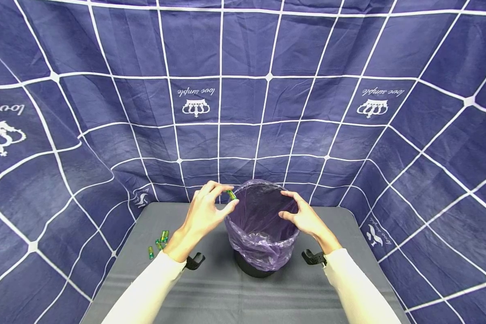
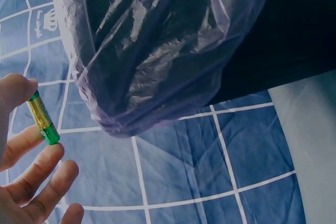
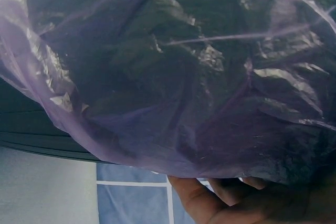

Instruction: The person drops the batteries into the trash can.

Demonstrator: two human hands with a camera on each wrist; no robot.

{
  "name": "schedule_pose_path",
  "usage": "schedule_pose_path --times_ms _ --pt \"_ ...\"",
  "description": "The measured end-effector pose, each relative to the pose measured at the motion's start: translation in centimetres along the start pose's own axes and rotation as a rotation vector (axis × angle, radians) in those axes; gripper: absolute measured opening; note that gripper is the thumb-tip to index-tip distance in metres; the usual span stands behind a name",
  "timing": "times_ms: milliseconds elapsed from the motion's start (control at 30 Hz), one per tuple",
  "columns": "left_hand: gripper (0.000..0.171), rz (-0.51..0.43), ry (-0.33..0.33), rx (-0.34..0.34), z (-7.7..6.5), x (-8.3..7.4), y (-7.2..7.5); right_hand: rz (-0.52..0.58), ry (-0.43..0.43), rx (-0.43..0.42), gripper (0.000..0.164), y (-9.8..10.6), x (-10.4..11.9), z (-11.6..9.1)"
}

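A green and gold battery [image 1: 231,195] is pinched between the thumb and a fingertip of my left hand [image 1: 205,208], at the left rim of a dark trash bin [image 1: 254,268]. In the left wrist view the battery [image 2: 43,118] tilts, its green end against a fingertip. A thin purple bag [image 1: 263,254] lines the bin and folds over its rim. My right hand [image 1: 305,219] is at the right rim, thumb and forefinger spread apart over the opening. The right wrist view has its fingers [image 3: 197,200] along the bag's edge, with the tips partly hidden behind it.
Several more green and gold batteries [image 1: 151,252] lie on the grey tabletop [image 1: 210,292] to the left, partly behind my left forearm. A blue cloth [image 1: 243,103] with white grid lines hangs behind the table and along both sides. Black straps [image 1: 195,261] circle both wrists.
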State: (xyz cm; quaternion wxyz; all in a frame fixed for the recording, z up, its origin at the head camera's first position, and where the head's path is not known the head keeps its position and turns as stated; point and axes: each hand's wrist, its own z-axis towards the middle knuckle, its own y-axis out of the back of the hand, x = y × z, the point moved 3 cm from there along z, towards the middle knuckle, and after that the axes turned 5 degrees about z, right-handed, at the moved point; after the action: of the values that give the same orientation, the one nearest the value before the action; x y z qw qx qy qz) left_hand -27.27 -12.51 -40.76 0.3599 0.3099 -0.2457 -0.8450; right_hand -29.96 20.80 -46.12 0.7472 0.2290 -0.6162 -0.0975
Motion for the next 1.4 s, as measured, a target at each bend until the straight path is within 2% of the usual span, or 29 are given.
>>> schedule_pose_path --times_ms 267,600,767,1067,1267,1400 --pt "0.039 0.020 -0.053 0.054 1.1 -1.2 -0.4 0.013 0.003 -0.004 0.076 0.0 0.1 -0.1" --pt "0.038 0.029 -0.092 0.153 4.1 -3.6 -0.2 0.011 0.017 -0.014 0.074 0.0 -0.1 0.0" --pt "0.037 0.053 -0.107 0.191 4.9 -4.1 -0.5 0.014 0.019 -0.010 0.074 -0.1 -0.1 -0.1" --pt "0.040 0.078 -0.095 0.244 4.4 -3.6 -0.9 -0.015 0.006 -0.015 0.074 0.0 -0.3 0.0" --pt "0.038 0.074 -0.092 0.208 3.7 -2.8 -0.5 -0.029 -0.010 -0.023 0.073 0.0 -0.1 0.0" --pt "0.033 0.071 -0.084 0.177 3.0 -2.1 0.0 -0.088 0.005 -0.030 0.073 0.0 0.0 -0.1"
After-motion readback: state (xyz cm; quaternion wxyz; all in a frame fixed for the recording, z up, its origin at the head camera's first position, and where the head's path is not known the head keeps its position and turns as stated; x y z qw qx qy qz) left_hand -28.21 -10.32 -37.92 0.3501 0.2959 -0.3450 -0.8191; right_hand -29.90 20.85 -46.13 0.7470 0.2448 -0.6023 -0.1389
